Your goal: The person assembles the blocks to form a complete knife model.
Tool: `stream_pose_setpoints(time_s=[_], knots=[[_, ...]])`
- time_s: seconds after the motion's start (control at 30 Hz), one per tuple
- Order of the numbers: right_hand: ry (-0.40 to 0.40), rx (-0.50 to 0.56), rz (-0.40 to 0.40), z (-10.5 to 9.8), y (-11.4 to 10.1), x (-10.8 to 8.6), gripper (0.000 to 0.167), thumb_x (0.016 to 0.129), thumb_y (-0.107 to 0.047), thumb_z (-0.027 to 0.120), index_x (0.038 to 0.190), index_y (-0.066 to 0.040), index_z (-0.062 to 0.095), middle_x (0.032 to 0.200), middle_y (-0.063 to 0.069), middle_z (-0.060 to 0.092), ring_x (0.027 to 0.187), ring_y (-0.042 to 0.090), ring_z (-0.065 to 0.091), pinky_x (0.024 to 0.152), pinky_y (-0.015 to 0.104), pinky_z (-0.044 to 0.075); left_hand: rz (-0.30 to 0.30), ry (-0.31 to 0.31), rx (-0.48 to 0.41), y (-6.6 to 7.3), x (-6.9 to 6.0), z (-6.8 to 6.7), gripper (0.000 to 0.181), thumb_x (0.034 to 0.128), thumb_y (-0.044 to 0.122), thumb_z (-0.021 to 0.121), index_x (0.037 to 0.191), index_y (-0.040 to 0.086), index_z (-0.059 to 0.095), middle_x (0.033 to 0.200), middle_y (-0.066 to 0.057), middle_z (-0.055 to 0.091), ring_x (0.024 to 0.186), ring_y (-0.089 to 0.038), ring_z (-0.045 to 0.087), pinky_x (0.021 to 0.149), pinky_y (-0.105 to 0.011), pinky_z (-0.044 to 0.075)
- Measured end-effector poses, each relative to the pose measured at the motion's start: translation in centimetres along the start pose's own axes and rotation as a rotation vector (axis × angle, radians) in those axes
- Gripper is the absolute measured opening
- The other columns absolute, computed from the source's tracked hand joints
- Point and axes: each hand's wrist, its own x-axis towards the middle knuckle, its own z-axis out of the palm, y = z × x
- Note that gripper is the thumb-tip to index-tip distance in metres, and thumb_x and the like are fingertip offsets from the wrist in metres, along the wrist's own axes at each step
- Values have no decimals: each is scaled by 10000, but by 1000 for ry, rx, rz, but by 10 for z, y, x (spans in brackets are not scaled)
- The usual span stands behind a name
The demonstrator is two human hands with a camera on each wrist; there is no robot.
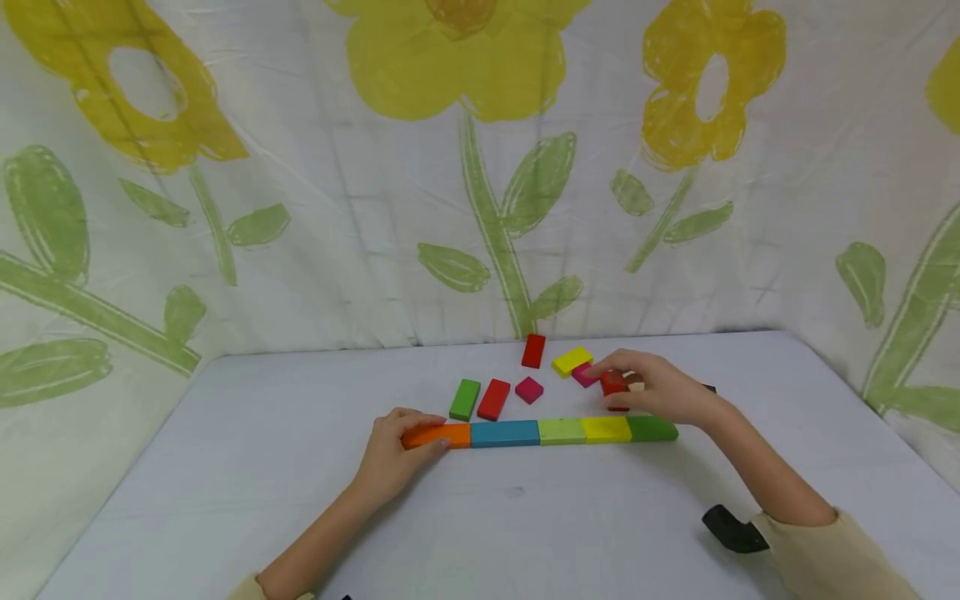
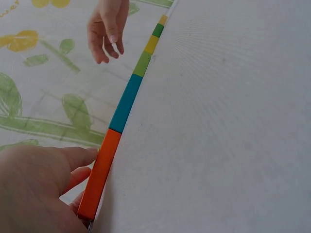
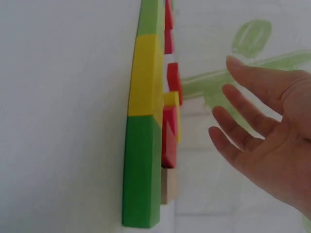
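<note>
A straight row of wooden blocks lies on the white table: orange (image 1: 459,433), blue (image 1: 505,433), light green (image 1: 562,431), yellow (image 1: 607,429) and dark green (image 1: 652,429), from left to right. My left hand (image 1: 390,454) grips the orange block at the row's left end, thumb on the near side and fingers on the far side. Behind the row's right part, my right hand (image 1: 667,390) hovers with fingers loosely bent, over a red block (image 1: 613,385). In the right wrist view that hand (image 3: 267,131) holds nothing. A natural wood block (image 3: 167,187) shows behind the dark green one.
Behind the row lie a green block (image 1: 465,400), a red block (image 1: 493,400), a magenta block (image 1: 529,390), another red block (image 1: 533,351), and a yellow block (image 1: 572,362) beside a second magenta block (image 1: 582,375). A flowered curtain (image 1: 337,250) hangs at the table's far edge.
</note>
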Motion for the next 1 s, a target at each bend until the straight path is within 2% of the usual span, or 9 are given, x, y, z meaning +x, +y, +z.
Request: stream_pose_setpoints(time_s=[0.2, 0.3, 0.43, 0.63, 0.87, 1.0], knots=[[-21, 56, -16, 9, -5, 25, 376, 985, -68, 728, 1336, 43, 651, 1328, 228, 669, 1178, 425, 614, 1050, 594, 519, -4, 8, -3, -1, 0, 0, 247, 915, 139, 829, 1159, 99, 817, 1162, -97, 684, 1156, -282, 543, 887, -393, 459], [-34, 70, -37, 14, -6, 38, 383, 988, -88, 730, 1345, 27, 654, 1336, 234, 666, 1201, 447, 613, 1048, 552, 538, -4, 14, -2, -2, 0, 0, 248, 913, 136, 830, 1158, 98, 817, 1160, -98, 690, 1147, -279, 550, 892, -395, 459], [-45, 66, -52, 22, -11, 54, 399, 979, -116, 746, 1348, 7, 656, 1335, 222, 666, 1219, 445, 607, 1020, 503, 561, -13, 19, 3, -1, 0, 0, 263, 912, 144, 831, 1169, 93, 812, 1163, -106, 687, 1141, -284, 546, 879, -386, 461], [-76, 94, -56, 33, -23, 76, 398, 980, -84, 731, 1362, -3, 656, 1342, 226, 663, 1233, 451, 589, 1040, 538, 537, -19, 21, 6, 0, 0, -1, 274, 910, 162, 837, 1172, 90, 809, 1153, -111, 680, 1129, -284, 538, 859, -373, 457], [-102, 84, -30, 47, -32, 96, 410, 975, -108, 748, 1364, -6, 666, 1369, 213, 658, 1220, 445, 580, 925, 358, 577, -25, 20, 16, 1, 0, 0, 254, 904, 158, 843, 1148, 94, 816, 1141, -103, 677, 1122, -276, 537, 849, -369, 451], [-139, 98, -1, 53, -31, 106, 440, 960, -101, 757, 1377, -1, 656, 1394, 194, 651, 1238, 420, 579, 894, 314, 577, -31, 18, 19, 1, 0, 1, 243, 908, 161, 840, 1145, 109, 819, 1138, -91, 673, 1121, -266, 531, 848, -360, 453]])
